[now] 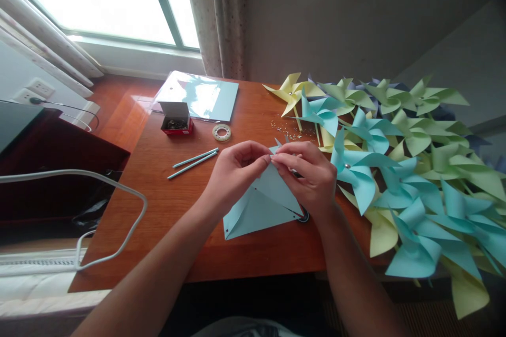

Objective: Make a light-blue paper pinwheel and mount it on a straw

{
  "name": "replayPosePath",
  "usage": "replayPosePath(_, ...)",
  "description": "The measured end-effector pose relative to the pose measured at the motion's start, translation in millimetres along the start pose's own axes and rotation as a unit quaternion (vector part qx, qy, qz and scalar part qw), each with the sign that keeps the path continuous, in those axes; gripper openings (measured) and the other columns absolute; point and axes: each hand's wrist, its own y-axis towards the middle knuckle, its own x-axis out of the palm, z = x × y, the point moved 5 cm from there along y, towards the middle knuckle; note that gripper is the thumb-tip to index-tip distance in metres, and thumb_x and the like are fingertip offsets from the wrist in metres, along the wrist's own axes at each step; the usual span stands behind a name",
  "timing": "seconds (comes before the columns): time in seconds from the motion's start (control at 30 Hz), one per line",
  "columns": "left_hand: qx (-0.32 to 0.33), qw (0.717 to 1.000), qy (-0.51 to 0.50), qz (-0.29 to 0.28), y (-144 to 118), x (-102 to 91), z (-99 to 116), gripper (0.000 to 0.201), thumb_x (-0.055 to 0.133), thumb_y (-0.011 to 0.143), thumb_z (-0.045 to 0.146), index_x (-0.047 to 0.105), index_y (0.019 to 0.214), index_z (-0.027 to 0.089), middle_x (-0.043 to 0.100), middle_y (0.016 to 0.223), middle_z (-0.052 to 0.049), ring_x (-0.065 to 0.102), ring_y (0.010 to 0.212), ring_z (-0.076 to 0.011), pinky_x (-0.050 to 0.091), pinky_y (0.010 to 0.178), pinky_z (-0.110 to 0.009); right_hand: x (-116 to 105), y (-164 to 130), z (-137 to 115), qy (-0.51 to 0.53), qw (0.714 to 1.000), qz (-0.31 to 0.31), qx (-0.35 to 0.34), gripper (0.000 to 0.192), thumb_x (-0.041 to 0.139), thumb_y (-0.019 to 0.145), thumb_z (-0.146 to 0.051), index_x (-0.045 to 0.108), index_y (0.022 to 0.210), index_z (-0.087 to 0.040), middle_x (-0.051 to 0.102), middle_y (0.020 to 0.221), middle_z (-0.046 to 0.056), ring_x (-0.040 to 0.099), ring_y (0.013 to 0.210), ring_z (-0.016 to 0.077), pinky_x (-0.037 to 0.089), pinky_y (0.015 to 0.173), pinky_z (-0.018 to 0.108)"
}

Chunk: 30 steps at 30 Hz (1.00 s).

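Observation:
A light blue paper square [261, 202], slit from its corners and punched with small holes, lies on the table below my hands. My left hand [241, 168] pinches thumb and forefinger together at the paper's far corner. Opposite it, my right hand [306, 168] is closed too, its fingertips meeting the left ones. Whatever small thing sits between the fingertips is too small to make out. Partly covered by the paper and my right hand are scissors [303, 216], with blade tips and part of a handle showing.
Two blue paper sticks [193, 162], a roll of tape [222, 132] and a red box of small metal pieces [176, 125] stand left. Behind lie blue sheets in a clear sleeve [225, 102]. Finished pinwheels [356, 163] crowd the right side. Tiny fasteners [290, 129] are scattered nearby.

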Motion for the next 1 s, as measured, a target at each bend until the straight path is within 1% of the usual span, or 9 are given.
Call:
replayPosePath(0.17,0.008,1.000,0.013,0.007,0.2,-1.3,-0.7,0.009,0.079,0.076,0.018,0.077,0.085,0.017,0.073,0.076,-0.001,0.060,0.068,-0.0116,0.044,0.059,-0.021,0.3,-0.1,0.3,0.001,1.000,-0.006,0.002,0.021,0.070,0.090,-0.011,0.076,0.103,-0.027,0.073,0.100,0.006,0.068,0.090,0.0204,0.058,0.071,0.035)
replayPosePath(0.33,0.010,0.999,0.037,0.026,-1.1,-2.4,3.2,0.010,0.077,0.078,0.022,0.077,0.086,0.017,0.072,0.077,-0.002,0.062,0.070,-0.0133,0.046,0.060,-0.022,-0.1,0.6,0.0,0.003,1.000,-0.009,0.002,0.021,0.069,0.091,-0.012,0.076,0.102,-0.028,0.073,0.101,0.007,0.069,0.093,0.0218,0.059,0.072,0.036)
replayPosePath(0.47,0.002,0.999,0.030,0.028,-1.5,-2.0,5.0,0.010,0.077,0.077,0.021,0.076,0.085,0.016,0.072,0.076,-0.002,0.059,0.066,-0.0114,0.045,0.059,-0.021,1.1,0.6,-0.3,0.010,1.000,-0.012,0.000,0.021,0.069,0.091,-0.011,0.076,0.102,-0.028,0.073,0.100,0.007,0.070,0.093,0.0211,0.059,0.072,0.035)
replayPosePath(0.6,-0.004,1.000,0.006,0.027,-1.4,-1.5,5.8,0.008,0.079,0.076,0.021,0.076,0.082,0.017,0.067,0.068,0.001,0.053,0.060,-0.0085,0.041,0.055,-0.020,2.6,0.9,-0.1,0.022,1.000,-0.016,0.004,0.020,0.069,0.091,-0.010,0.076,0.102,-0.025,0.073,0.100,0.008,0.070,0.094,0.0208,0.060,0.075,0.035)
replayPosePath(0.73,-0.005,1.000,0.004,0.027,-1.7,-1.4,6.0,0.011,0.081,0.074,0.022,0.075,0.081,0.016,0.067,0.070,0.001,0.054,0.062,-0.0093,0.042,0.056,-0.020,1.2,3.0,-2.4,0.037,0.999,-0.009,0.008,0.018,0.069,0.090,-0.010,0.076,0.099,-0.025,0.073,0.099,0.007,0.070,0.094,0.0211,0.060,0.078,0.037)
replayPosePath(0.83,-0.005,0.999,0.015,0.034,-1.9,-2.0,6.1,0.012,0.081,0.075,0.023,0.074,0.082,0.015,0.067,0.070,0.000,0.054,0.062,-0.0095,0.042,0.056,-0.020,-1.6,4.7,-1.3,0.063,0.997,0.002,0.052,0.017,0.067,0.091,-0.013,0.076,0.098,-0.025,0.073,0.100,0.007,0.070,0.094,0.0216,0.060,0.078,0.038)
replayPosePath(0.93,-0.003,0.999,0.022,0.041,-2.0,-2.3,6.1,0.013,0.079,0.077,0.025,0.073,0.082,0.015,0.066,0.070,0.000,0.054,0.062,-0.0098,0.043,0.056,-0.021,-3.2,3.4,7.0,0.097,0.984,0.021,0.148,0.013,0.064,0.093,-0.019,0.075,0.097,-0.026,0.073,0.098,0.005,0.069,0.090,0.0203,0.059,0.070,0.034)
replayPosePath(1.0,0.001,0.999,0.026,0.039,-2.1,-1.7,6.1,0.012,0.078,0.078,0.026,0.074,0.082,0.015,0.067,0.071,0.000,0.055,0.063,-0.0102,0.043,0.058,-0.021,0.0,0.9,13.6,0.133,0.969,0.009,0.207,0.009,0.065,0.094,-0.023,0.073,0.095,-0.024,0.072,0.094,0.003,0.068,0.084,0.0185,0.057,0.067,0.032)
